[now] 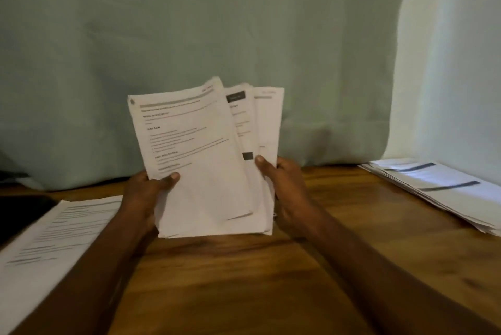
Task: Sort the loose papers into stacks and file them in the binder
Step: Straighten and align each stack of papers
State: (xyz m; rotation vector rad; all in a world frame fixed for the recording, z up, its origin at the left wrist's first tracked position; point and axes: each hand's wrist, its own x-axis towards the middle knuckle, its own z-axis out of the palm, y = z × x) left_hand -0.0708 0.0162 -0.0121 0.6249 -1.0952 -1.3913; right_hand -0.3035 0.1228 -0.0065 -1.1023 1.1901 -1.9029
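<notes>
I hold a fanned bundle of printed papers upright above the wooden table. My left hand grips the front sheet at its left edge, thumb on the page. My right hand grips the sheets behind at their right edge, thumb pressed near a dark printed block. A stack of printed sheets lies flat on the table at the left. Another stack with dark header bars lies at the right. No binder is clearly in view.
A pale green curtain hangs right behind the table. A lighter white curtain hangs at the right. A dark object lies at the table's left edge, partly under the left stack.
</notes>
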